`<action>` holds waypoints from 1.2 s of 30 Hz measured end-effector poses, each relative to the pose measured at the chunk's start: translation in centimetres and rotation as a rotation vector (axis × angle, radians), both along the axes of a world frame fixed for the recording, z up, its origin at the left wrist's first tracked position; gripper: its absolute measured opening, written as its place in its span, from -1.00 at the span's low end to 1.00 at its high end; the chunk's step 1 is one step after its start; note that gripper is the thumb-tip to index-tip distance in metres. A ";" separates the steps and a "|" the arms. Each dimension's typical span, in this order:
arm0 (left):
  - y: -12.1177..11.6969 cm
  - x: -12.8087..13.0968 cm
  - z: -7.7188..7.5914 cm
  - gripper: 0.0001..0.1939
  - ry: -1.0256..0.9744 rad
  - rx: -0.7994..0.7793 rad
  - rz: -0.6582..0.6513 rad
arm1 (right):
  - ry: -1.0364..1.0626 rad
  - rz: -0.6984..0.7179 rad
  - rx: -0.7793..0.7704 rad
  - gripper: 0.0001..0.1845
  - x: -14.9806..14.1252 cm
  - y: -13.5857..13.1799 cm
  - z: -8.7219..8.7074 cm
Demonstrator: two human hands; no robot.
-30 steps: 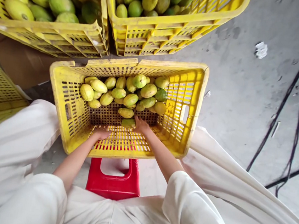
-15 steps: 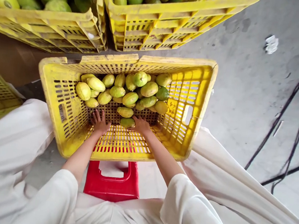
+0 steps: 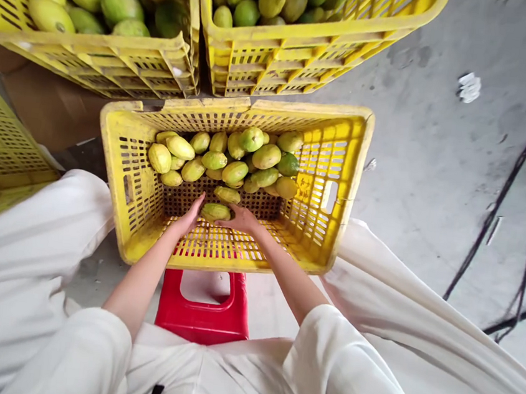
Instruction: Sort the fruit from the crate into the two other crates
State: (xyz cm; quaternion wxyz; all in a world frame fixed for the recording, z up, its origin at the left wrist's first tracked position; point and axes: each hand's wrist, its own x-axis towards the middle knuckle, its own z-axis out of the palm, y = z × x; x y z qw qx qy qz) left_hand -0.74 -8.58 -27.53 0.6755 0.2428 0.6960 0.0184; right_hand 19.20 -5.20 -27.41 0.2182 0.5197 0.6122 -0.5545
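Found in the near part of the yellow crate (image 3: pixel 310 110): one green-yellow fruit (image 3: pixel 215 212), flanked by the left hand (image 3: pixel 189 217), fingers extended and unclenched just beside the left end, and by the right hand (image 3: pixel 243 220) at the right end, apparently to check rolling. Visible through near slots: a red stool (image 3: pixel 202 325), likely placed for support. Unable to tell grasp from mere touch at the right fingers, or to make out the underside of the heaped fruits (image 3: pixel 235 172).
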 end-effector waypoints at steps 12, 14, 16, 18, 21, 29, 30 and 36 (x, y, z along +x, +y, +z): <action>2.5 0.9 12.0 -0.16 -0.236 0.372 0.815 | 0.405 -0.201 0.337 -0.23 -3.5 2.7 11.9; 3.3 0.7 15.4 -0.23 -0.319 0.448 0.858 | 0.652 -0.257 0.367 -0.21 -3.2 3.4 15.1; 4.2 0.0 19.1 -0.27 -0.456 0.517 0.838 | 0.808 -0.276 0.375 -0.23 -2.4 3.9 18.3; 5.2 -1.0 22.6 -0.28 -0.577 0.562 0.775 | 0.874 -0.287 0.365 -0.35 -1.3 4.1 21.3; 6.2 -2.6 26.4 -0.38 -0.624 0.551 0.705 | 0.883 -0.417 0.235 -0.45 0.5 4.1 24.8; 7.7 -2.5 28.9 -0.53 -0.600 0.329 0.872 | 1.072 -0.946 -0.173 -0.36 2.1 5.1 27.1; 8.0 -2.2 29.0 -0.52 -0.590 0.289 0.896 | 1.099 -0.992 -0.186 -0.42 2.0 5.5 26.9; 9.5 -0.6 29.6 -0.59 -0.662 0.223 0.999 | 1.254 -1.169 -0.454 -0.59 1.7 7.5 26.1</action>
